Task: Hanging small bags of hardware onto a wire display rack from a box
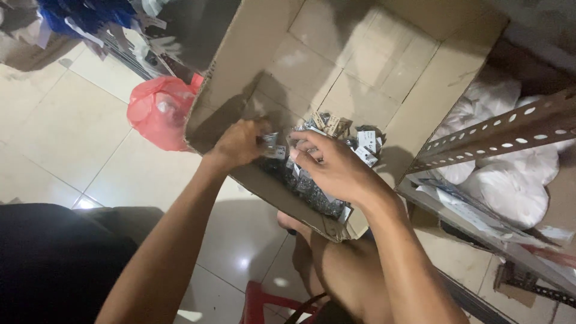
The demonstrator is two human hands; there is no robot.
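Head view, looking down into open cardboard box (384, 72), centre and upper centre of frame, flaps up, bottom mostly bare.

Pile of small dark packets with pale tags (327, 162) heaped in near corner of box, centre frame, against front wall.

Left hand (239, 143) centre-left, reaching over box's near-left edge, fingers closed on one small packet (270, 146) at pile's left end. Clamped, thumb side blurred.

Right hand (336, 165) centre frame, just right of left hand, palm down on top of pile, fingers curled toward the same packet. Touching pile; whether pinching anything: cannot tell, fingertips partly hidden and blurred.

Hands close together, nearly touching at the packet.

Box front edge resting by bare knee (336, 264), lower centre.

Surroundings:
- Red plastic bag (159, 111), left of box, on pale tiled floor (72, 132), touching box's outer wall.
- Blue and white hanging items (90, 18), upper left, blurred.
- Perforated metal shelf rail (504, 129), right side, running diagonally.
- White bagged bundles (510, 180) behind and under rail, right edge.
- Red stool (258, 300), bottom centre, partly cut off.
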